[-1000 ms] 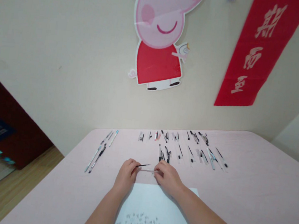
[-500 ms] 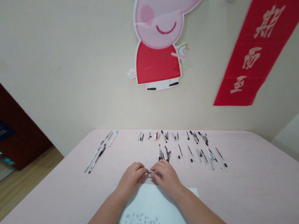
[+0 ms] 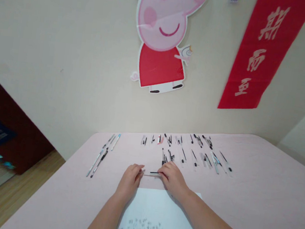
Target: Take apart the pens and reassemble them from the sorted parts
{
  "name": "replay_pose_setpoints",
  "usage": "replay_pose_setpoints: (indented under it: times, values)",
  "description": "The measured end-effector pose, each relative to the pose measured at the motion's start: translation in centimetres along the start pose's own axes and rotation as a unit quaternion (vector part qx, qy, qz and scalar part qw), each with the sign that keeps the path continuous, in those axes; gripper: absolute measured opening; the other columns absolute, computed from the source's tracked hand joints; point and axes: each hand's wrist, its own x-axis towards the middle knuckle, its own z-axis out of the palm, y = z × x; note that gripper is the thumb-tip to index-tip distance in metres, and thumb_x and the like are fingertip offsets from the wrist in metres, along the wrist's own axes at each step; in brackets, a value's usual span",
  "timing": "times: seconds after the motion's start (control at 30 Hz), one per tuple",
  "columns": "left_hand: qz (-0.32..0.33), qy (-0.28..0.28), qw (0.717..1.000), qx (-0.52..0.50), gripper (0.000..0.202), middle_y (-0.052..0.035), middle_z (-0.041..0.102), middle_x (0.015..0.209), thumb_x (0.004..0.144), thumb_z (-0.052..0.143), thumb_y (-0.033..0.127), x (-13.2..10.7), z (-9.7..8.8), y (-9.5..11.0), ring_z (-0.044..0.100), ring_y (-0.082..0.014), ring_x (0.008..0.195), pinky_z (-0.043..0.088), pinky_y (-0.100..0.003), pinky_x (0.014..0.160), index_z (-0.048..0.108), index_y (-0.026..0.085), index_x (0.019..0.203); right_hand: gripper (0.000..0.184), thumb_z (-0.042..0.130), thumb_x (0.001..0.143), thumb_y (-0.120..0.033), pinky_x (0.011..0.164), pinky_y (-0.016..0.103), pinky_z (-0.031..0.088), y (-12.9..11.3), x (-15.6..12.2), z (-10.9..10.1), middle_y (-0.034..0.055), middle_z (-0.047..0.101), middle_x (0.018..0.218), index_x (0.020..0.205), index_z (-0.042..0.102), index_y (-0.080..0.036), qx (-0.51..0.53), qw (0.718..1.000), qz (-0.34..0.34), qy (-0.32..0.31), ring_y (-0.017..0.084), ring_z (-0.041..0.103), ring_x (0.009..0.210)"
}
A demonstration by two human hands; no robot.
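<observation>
My right hand [image 3: 172, 178] pinches a thin pen refill [image 3: 154, 172], whose dark end points left towards my other hand. Opposite it, my left hand [image 3: 130, 181] is closed at the fingertips on a clear pen barrel [image 3: 143, 171], mostly covered by the fingers. A thin faint line runs below the refill between the hands; whether it is the barrel's edge or a shadow I cannot tell. Both hands are just beyond the top edge of a white sheet [image 3: 156, 203] with dark handwriting. Past my right hand lie several pen parts [image 3: 171, 155], dark and clear.
Assembled-looking pens [image 3: 99, 163] lie at the left of the pink-covered table [image 3: 57, 195]. Rows of dismantled pens [image 3: 196, 156] spread along the back right. The wall behind carries a cartoon pig cutout [image 3: 160, 64] and a red banner [image 3: 253, 67].
My hands have drawn apart sideways, the left one moving left and the right one slightly right. More of the dark refill shows between them.
</observation>
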Motion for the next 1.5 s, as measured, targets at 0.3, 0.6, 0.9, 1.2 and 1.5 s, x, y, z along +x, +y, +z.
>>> replay_pose_setpoints:
  times: [0.3,0.6,0.9,1.2,1.5]
  values:
    - [-0.024,-0.024,0.999,-0.011,0.027,-0.0062,0.064,0.090,0.080,0.051,0.009,0.0,-0.3,-0.2,0.059,-0.0193,0.086,0.049,-0.034,0.080,0.062,0.019,0.102,0.014,0.058,0.084,-0.011,0.079,0.033,0.043,0.3,0.0,0.0,0.0057,0.065,0.082,0.080,0.070,-0.017,-0.051,0.996,0.066,0.012,0.021,0.053,0.085]
    - [-0.021,-0.060,0.998,-0.012,0.021,-0.0065,0.066,0.092,0.079,0.055,0.013,0.2,-1.3,0.8,0.059,-0.0207,0.089,0.047,-0.034,0.082,0.064,0.019,0.097,0.019,0.055,0.086,-0.012,0.078,0.031,0.040,-0.1,0.1,-0.1,0.0050,0.065,0.080,0.078,0.071,-0.019,-0.084,0.994,0.056,-0.031,0.019,0.053,0.084]
    - [-0.085,-0.024,0.996,-0.007,0.039,-0.0071,0.061,0.104,0.069,0.066,0.018,-0.2,-2.6,-2.8,0.058,-0.0220,0.098,0.046,-0.037,0.088,0.058,0.019,0.108,0.014,0.066,0.080,-0.027,0.081,0.032,0.039,-1.0,-0.2,-0.5,0.0052,0.064,0.086,0.090,0.071,-0.018,-0.083,0.995,0.044,-0.042,0.020,0.052,0.087]
    - [-0.110,-0.067,0.990,0.056,0.005,-0.0049,0.060,0.083,0.071,0.060,0.021,-0.1,-4.1,-3.2,0.056,-0.0216,0.083,0.044,-0.035,0.077,0.060,0.019,0.075,0.013,0.064,0.082,-0.022,0.079,0.031,0.039,-1.0,-0.4,-0.1,0.0042,0.063,0.088,0.093,0.071,-0.020,-0.093,0.992,0.037,-0.078,0.019,0.052,0.087]
    - [-0.083,-0.115,0.990,-0.028,0.012,-0.0047,0.064,0.088,0.080,0.051,0.024,0.4,-4.1,-0.1,0.058,-0.0200,0.084,0.044,-0.032,0.077,0.060,0.021,0.087,0.012,0.060,0.085,-0.023,0.079,0.030,0.039,-1.5,-0.3,0.0,0.0051,0.063,0.085,0.088,0.071,-0.019,-0.107,0.990,0.041,-0.084,0.019,0.053,0.086]
